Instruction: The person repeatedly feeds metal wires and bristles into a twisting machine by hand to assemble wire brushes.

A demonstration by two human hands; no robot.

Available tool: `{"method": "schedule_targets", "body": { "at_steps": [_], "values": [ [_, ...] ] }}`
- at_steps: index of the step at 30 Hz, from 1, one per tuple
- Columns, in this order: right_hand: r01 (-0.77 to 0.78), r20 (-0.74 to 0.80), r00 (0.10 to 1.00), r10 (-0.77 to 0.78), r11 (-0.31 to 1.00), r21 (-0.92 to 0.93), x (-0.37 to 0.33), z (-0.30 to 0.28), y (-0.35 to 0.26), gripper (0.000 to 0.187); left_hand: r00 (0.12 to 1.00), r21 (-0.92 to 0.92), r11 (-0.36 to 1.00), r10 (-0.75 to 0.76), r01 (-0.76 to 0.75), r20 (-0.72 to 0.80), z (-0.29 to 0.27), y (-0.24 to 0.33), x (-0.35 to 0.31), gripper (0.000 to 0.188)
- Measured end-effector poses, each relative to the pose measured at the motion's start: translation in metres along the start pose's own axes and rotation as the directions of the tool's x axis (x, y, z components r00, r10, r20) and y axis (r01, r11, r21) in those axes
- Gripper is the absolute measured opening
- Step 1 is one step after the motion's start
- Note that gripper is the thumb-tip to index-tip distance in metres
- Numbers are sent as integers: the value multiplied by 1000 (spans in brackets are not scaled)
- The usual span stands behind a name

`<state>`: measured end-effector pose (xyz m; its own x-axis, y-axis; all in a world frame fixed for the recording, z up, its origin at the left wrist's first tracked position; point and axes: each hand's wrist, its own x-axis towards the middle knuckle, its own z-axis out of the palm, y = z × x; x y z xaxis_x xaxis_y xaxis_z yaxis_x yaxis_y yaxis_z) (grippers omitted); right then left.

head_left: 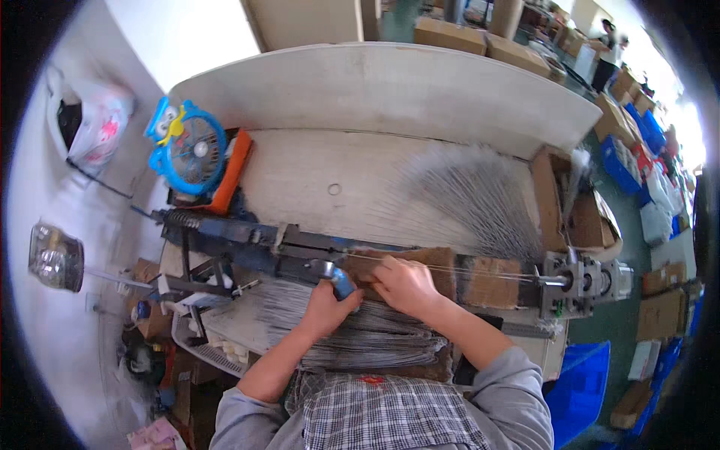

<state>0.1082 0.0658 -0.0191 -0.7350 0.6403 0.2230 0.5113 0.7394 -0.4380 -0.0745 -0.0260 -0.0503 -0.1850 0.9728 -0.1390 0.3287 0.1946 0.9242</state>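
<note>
My left hand [324, 309] is closed around a tool with a blue body [343, 283] and a rounded, shiny metal head; I cannot tell its exact kind. Just right of it, my right hand [405, 285] has its fingers bent together at the thin wires [472, 271], and what lies between the fingertips is hidden. These wires run from a dark metal clamp fixture [300, 244] on the left to a metal chuck [559, 281] on the right. Brown cloth [435, 261] lies under them. A thick bundle of grey wires [382, 341] rests in front of me, below both hands.
A fan of loose wires [480, 195] spreads over the table's far right, beside a cardboard box [551, 199]. A blue fan [196, 150] and an orange tray [234, 176] stand at far left. A blue bin [581, 390] is at lower right. Another person [606, 56] stands far off.
</note>
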Motion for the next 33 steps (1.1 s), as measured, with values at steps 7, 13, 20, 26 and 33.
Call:
{"method": "schedule_targets", "body": {
  "at_steps": [7, 13, 20, 26, 33],
  "values": [
    [41, 1, 999, -42, 988, 150, -16, -42, -3, 17, 807, -838, 538, -535, 98, -249, -97, -41, -48, 25],
    [55, 78, 994, -71, 982, 183, -5, -46, -14, 19, 729, -971, 239, -668, 15, -153, -130, -56, -59, 22],
    [63, 45, 997, -68, 991, 119, -7, -83, -27, 20, 775, -918, 394, -568, -39, -277, -108, -59, -55, 14],
    [-75, -125, 989, 82, 995, 66, -3, -102, 0, 21, 960, -829, 512, -264, 226, 99, 6, 53, -36, 18],
    [-243, 18, 968, 250, 920, 308, -20, -110, 17, 22, 992, -753, 650, -23, 107, 121, 69, 63, 15, 19]
  ]
}}
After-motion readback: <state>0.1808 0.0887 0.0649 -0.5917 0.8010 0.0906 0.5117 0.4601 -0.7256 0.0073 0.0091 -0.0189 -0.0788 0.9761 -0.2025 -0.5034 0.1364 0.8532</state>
